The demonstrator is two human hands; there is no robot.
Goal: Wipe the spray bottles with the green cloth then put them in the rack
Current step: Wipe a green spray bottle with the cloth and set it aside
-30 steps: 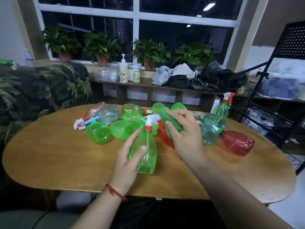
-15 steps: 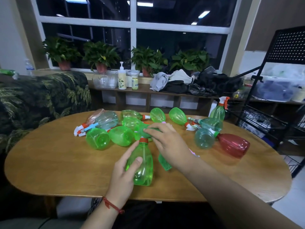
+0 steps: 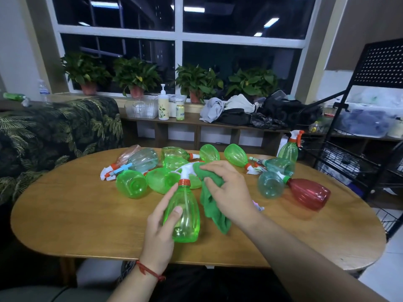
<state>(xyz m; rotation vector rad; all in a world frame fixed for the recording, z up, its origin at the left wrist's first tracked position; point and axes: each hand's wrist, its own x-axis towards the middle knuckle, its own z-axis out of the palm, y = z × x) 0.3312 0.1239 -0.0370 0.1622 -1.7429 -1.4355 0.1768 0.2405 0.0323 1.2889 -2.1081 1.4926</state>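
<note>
At the table [image 3: 87, 214] front, the left hand [image 3: 159, 232] grips a green bottle [image 3: 185, 214] by its body. The right hand [image 3: 231, 192], bunching the cloth [image 3: 212, 205], has slid off the trigger [image 3: 185, 170] to its side. Wiping looks unfinished, and the rack [image 3: 379, 62] waits.

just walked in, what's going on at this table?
A person is wiping spray bottles. The left hand grips a green spray bottle by its body, and the right hand presses the green cloth against the bottle's white trigger head. Many other bottles lie loose on the wooden table, including a red bottle. One upright bottle stands near the black rack on the right.
</note>
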